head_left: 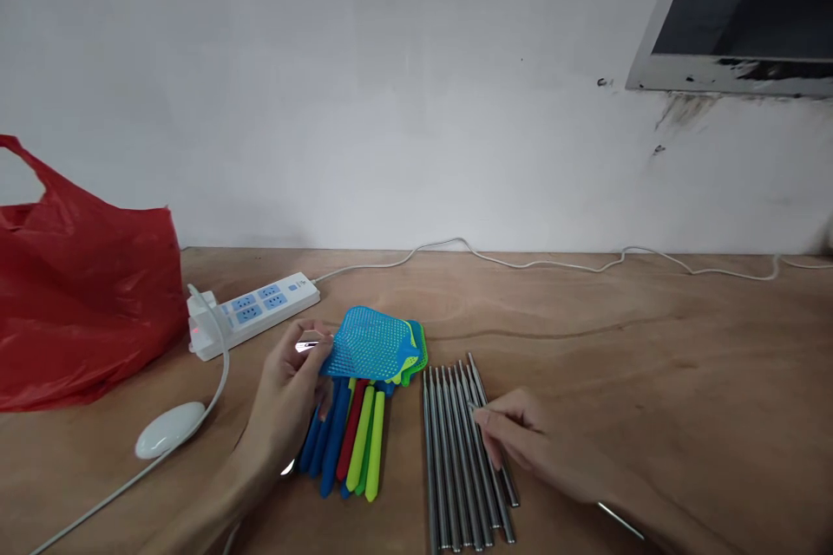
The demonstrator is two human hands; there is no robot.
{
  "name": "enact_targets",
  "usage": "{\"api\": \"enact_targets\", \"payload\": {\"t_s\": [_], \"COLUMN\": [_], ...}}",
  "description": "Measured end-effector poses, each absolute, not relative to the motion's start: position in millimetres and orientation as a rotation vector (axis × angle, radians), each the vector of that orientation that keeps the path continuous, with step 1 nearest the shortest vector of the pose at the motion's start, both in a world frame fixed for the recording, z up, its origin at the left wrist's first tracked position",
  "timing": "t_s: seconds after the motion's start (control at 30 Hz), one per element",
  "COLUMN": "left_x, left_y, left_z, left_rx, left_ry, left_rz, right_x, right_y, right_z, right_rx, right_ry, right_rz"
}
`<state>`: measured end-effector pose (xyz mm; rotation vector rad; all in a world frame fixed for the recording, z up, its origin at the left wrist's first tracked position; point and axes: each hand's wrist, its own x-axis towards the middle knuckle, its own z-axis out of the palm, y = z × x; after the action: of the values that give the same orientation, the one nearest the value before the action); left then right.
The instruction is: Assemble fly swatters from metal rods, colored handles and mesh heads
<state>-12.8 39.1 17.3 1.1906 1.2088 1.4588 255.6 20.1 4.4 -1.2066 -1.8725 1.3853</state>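
Observation:
My left hand pinches the edge of a blue fly swatter head, a flat perforated plastic piece. A shiny bit shows by its fingers; I cannot tell what it is. More fly swatter heads in yellow-green, green and blue lie partly hidden under the held one. Just below, several plastic handles in blue, red, yellow-green and green lie side by side. My right hand is closed on a thin metal rod, its tip poking past the fingertips. Beneath that tip, several metal rods lie in a row.
A red plastic bag stands at the left. Near it are a white power strip with a plugged-in adapter and a white oval device on a cable. A thin white cord runs along the wall across the wooden table.

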Motion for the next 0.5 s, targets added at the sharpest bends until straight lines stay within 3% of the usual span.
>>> {"api": "enact_targets", "payload": {"t_s": [0.23, 0.5], "left_x": [2.7, 4.0], "left_y": [31.8, 28.2], "left_z": [11.9, 12.7], "left_rx": [1.325, 1.369], "left_ry": [1.122, 1.103], "left_rz": [1.097, 1.047], "right_x": [255.0, 248.6], "right_y": [29.7, 24.9], "right_z": [-7.2, -7.6], "right_rx": [-1.013, -0.987], "right_ry": [-1.254, -1.132], "right_rz": [1.58, 1.713]}}
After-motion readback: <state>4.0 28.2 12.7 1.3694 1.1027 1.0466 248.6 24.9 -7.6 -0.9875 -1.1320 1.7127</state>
